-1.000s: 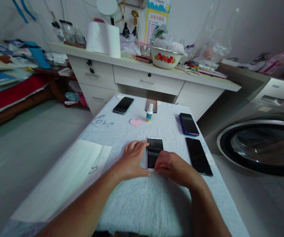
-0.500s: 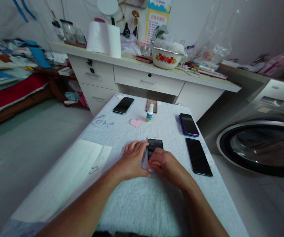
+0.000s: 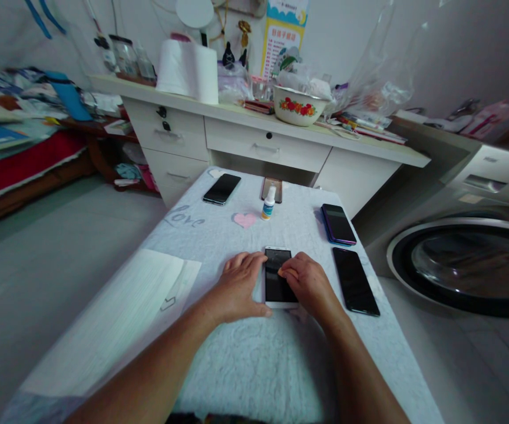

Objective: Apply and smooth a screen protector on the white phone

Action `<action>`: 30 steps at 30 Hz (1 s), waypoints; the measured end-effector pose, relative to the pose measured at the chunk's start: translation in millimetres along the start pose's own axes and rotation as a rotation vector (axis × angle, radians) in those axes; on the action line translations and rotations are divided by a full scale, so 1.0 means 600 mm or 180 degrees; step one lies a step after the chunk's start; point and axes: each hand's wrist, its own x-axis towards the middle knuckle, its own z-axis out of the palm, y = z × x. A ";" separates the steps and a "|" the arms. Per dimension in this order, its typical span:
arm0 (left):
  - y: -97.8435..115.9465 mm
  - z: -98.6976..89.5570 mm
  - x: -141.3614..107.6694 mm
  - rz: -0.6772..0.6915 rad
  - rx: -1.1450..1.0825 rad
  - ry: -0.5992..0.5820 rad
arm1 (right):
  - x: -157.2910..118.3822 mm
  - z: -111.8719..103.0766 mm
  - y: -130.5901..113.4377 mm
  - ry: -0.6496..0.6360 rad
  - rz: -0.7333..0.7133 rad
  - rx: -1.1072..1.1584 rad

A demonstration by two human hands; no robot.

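Observation:
A white-framed phone [image 3: 277, 285] lies face up on the cloth-covered table [image 3: 237, 371], its dark screen showing between my hands. My left hand [image 3: 241, 287] rests along the phone's left edge, thumb near the lower left corner and fingertips near the upper left one, the fingers apart. Over the right part of the screen, my right hand [image 3: 307, 282] is closed, its fingertips pinched on the glass; whatever they hold is too small to make out. A small white spray bottle [image 3: 268, 204] stands beyond the phone.
Black phones lie at the right [image 3: 355, 281] and far left [image 3: 222, 189]; stacked phones [image 3: 339, 224] sit at the far right. A phone case [image 3: 276, 187] is behind the bottle. White paper [image 3: 117, 321] covers the left side. Beyond are a desk [image 3: 263, 126] and a washing machine [image 3: 458, 194].
My right hand has moved up and to the right over the phone, from its lower left part, uncovering the bottom of the screen. My left hand has stayed in place.

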 end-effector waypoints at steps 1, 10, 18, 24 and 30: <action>0.000 0.000 0.000 -0.0001 0.0002 0.0012 | 0.000 -0.001 0.001 0.0038 0.0072 -0.0041; 0.005 -0.005 0.000 -0.0018 -0.0007 -0.0019 | -0.004 -0.008 -0.005 -0.0205 -0.0207 0.0162; 0.009 -0.004 0.001 -0.0025 -0.0012 0.0069 | -0.014 -0.018 -0.017 -0.0799 -0.0836 0.0487; 0.011 -0.005 0.001 -0.0043 0.0019 0.0043 | -0.018 -0.024 -0.015 -0.0836 -0.0869 0.0553; 0.011 -0.008 0.000 -0.0045 -0.0009 -0.0010 | -0.010 -0.020 0.003 -0.0297 -0.0237 0.0357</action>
